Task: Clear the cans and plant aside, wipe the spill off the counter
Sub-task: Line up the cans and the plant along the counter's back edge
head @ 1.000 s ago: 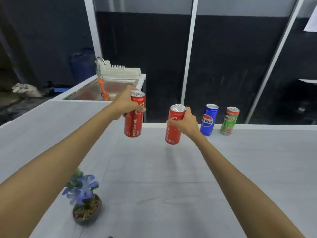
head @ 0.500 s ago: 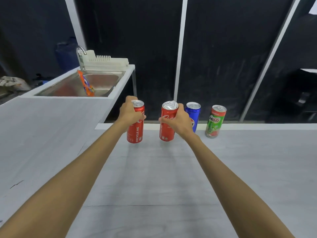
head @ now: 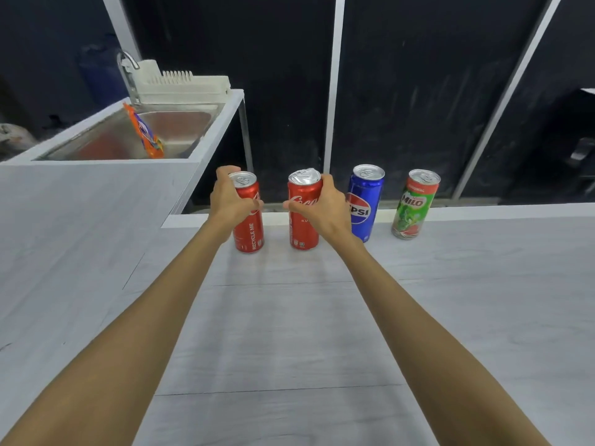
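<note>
Grey bench [head: 289, 333], steel sink [head: 106, 140] at its far left corner, dark panels [head: 418, 91] behind. My left grip [head: 229, 201] clasps one red can [head: 249, 233], my right grip [head: 325, 207] the second red can [head: 301, 226].

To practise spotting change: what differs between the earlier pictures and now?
The left red can and right red can, carried in the air, moved forward and down onto the counter, in line with the Pepsi can. The left hand and right hand still grip them. The Pepsi can and Milo can stayed put.
</note>
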A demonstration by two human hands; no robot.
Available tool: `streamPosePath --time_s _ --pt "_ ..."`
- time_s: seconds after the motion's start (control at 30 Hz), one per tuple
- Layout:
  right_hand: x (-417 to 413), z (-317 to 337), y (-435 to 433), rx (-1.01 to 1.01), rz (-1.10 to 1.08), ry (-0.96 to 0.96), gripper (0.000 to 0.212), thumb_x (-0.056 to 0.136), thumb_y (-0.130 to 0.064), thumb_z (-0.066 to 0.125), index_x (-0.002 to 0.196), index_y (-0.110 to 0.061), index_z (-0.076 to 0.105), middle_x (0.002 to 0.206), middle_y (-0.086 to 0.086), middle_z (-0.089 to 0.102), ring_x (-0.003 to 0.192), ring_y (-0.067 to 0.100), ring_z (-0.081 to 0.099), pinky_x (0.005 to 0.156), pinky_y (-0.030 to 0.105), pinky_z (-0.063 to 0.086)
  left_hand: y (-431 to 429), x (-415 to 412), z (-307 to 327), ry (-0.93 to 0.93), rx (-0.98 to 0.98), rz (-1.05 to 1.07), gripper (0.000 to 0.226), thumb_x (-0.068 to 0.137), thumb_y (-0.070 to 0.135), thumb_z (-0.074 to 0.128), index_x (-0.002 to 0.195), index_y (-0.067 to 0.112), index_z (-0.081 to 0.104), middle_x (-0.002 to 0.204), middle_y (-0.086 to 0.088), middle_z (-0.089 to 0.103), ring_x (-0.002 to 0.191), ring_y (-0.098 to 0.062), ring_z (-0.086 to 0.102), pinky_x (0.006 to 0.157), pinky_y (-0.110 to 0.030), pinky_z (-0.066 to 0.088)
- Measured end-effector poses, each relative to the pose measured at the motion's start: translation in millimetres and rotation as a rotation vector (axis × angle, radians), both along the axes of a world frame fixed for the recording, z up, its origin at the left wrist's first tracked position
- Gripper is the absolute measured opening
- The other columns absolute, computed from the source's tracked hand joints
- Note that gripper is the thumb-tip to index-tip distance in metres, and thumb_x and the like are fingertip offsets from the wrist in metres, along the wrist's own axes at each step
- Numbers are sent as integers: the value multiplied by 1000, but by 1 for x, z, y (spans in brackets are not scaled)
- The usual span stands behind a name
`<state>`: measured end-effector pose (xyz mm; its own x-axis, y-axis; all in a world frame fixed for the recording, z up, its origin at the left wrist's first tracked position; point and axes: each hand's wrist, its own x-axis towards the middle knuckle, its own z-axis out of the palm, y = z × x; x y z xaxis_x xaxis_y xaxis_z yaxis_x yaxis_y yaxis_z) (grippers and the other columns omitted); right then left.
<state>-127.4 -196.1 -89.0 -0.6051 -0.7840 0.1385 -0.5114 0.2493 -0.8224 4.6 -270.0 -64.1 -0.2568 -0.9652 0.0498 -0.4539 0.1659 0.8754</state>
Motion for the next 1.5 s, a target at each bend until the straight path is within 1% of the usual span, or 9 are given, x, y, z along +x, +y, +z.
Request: streamPosePath --time_s 0.3,0.53,0.67,0.8,0.9,1.07,1.3,1.43,1.5 --pt "2 -4 -2 -14 -14 -7 80 75 -41 72 138 -16 30 140 6 47 124 26 51 100 44 46 -10 5 -7 -21 -12 -17 77 80 9 69 139 25 22 144 -10 33 130 -30 39 104 -50 38" --pt "11 2 18 73 21 -142 88 75 -34 75 142 -15 22 145 8 40 130 28 45 103 46 41 14 27 11 -109 21 16 106 79 16 71 148 19 -9 156 -10 16 142 -30 24 112 -50 26" --pt "17 8 53 338 44 -102 90 78 -34 72 146 -9 18 147 11 36 133 30 40 105 42 37 49 69 45 -220 -4 -16 86 79 17 71 147 18 18 154 -10 22 141 -30 26 111 -46 30" --pt "46 16 74 516 187 -37 64 81 -32 69 133 -6 42 134 11 51 120 28 52 101 35 45 88 131 76 -332 17 -124 53 82 23 67 132 19 49 147 -6 37 135 -24 35 108 -39 32" --pt "93 21 80 485 406 -86 52 79 -29 72 124 -8 53 118 7 58 113 24 58 96 31 48 109 187 98 -417 47 -155 40 86 28 62 125 18 56 140 -4 46 130 -23 40 109 -37 30" --pt "193 14 99 431 788 -100 64 73 -37 76 129 -23 48 129 1 55 115 17 53 98 30 44 125 282 114 -334 -7 7 33 92 26 53 124 19 58 137 1 51 127 -19 43 109 -32 28" --pt "316 -19 127 324 931 -88 90 71 -33 79 143 -28 25 150 -1 31 134 18 35 105 29 36 135 392 43 -231 -28 132 35 95 27 48 128 21 56 138 0 52 128 -18 45 105 -29 32" --pt "356 -27 134 161 841 -108 64 72 -20 80 126 -7 47 129 9 54 101 9 50 78 8 40 153 414 -25 -282 -14 52 36 97 22 44 132 20 52 142 -2 47 132 -18 42 107 -26 29" --pt "370 -36 132 119 762 -107 52 71 -17 80 113 -3 53 114 15 61 90 12 54 73 12 43 158 415 -52 -332 -12 -26 39 98 22 41 136 20 46 147 -3 40 138 -18 33 111 -26 23"
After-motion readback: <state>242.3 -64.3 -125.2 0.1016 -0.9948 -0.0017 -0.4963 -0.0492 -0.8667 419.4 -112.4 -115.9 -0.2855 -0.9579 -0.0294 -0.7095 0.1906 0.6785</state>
